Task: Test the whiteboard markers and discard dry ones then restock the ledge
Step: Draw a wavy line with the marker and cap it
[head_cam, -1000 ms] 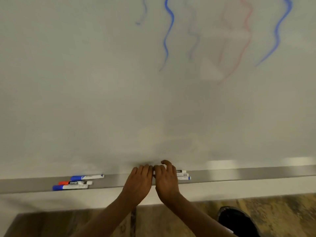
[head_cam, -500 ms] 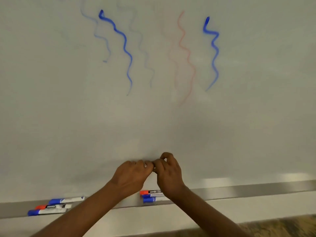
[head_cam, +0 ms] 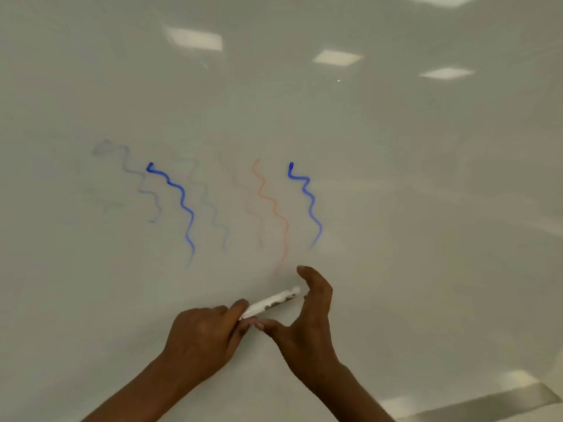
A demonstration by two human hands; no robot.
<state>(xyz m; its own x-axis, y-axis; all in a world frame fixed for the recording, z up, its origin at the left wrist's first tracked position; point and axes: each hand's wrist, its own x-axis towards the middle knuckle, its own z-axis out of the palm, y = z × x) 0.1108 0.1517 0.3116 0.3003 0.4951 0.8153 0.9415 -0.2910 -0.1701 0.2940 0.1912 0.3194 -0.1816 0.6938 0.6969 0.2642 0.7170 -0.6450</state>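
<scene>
Marker [head_cam: 271, 301] lies lower-left to upper-right between your hands. Left hand [head_cam: 202, 336] grips its lower end; right hand [head_cam: 310, 318] sits spread beside the upper end, not clamped.

Soft, rather dim light is falling evenly across the whiteboard [head_cam: 426, 208], which is mirroring rectangular ceiling panels [head_cam: 337, 57] in the upper part of the frame. Glare is washing out the ledge [head_cam: 487, 403] at lower right. The marker [head_cam: 271, 303] is smearing with motion blur (its print is unreadable), and the frame's edges are bowing slightly.
</scene>
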